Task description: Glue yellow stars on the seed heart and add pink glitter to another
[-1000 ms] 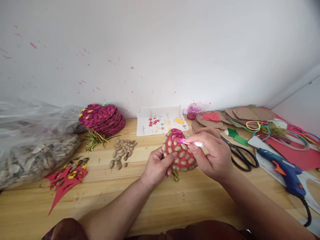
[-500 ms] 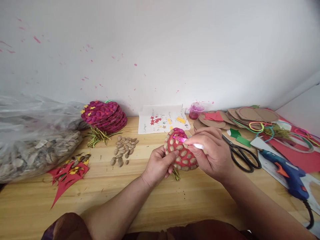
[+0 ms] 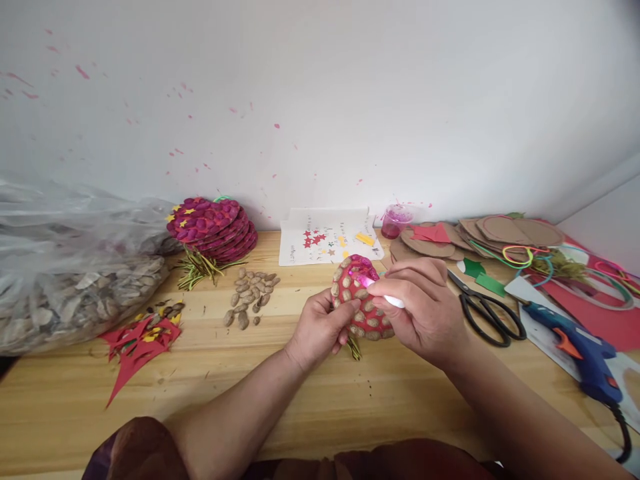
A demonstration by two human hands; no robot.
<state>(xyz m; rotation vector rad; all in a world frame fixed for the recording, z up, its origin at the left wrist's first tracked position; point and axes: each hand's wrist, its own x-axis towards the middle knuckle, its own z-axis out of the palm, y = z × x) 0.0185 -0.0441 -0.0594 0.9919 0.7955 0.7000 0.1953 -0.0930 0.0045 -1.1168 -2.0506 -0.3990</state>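
My left hand (image 3: 323, 325) grips the lower left edge of a red disc (image 3: 359, 293) with its thumb on top. Rows of brown oval shells cover the disc, and its upper part is wet with bright pink paint. A bundle of yellow-green stems (image 3: 355, 348) hangs from its lower edge. In my right hand (image 3: 425, 310) is a white-handled paintbrush (image 3: 394, 301), closed between thumb and fingers. Its pink tip touches the shells near the top of the disc.
At left are a plastic bag of shells (image 3: 75, 300), red paper scraps (image 3: 137, 357), a stack of purple discs (image 3: 210, 230) and loose shells (image 3: 250, 293). Paper with stars (image 3: 295, 223) and a paint cup (image 3: 395, 223) stand behind. Cardboard (image 3: 505, 230), scissors (image 3: 487, 313) and a glue gun (image 3: 585, 357) lie right.
The brush has tilted in my right hand, its tip moving slightly on the upper part of the disc. Pink there looks a little wetter. The whole view has shifted slightly.
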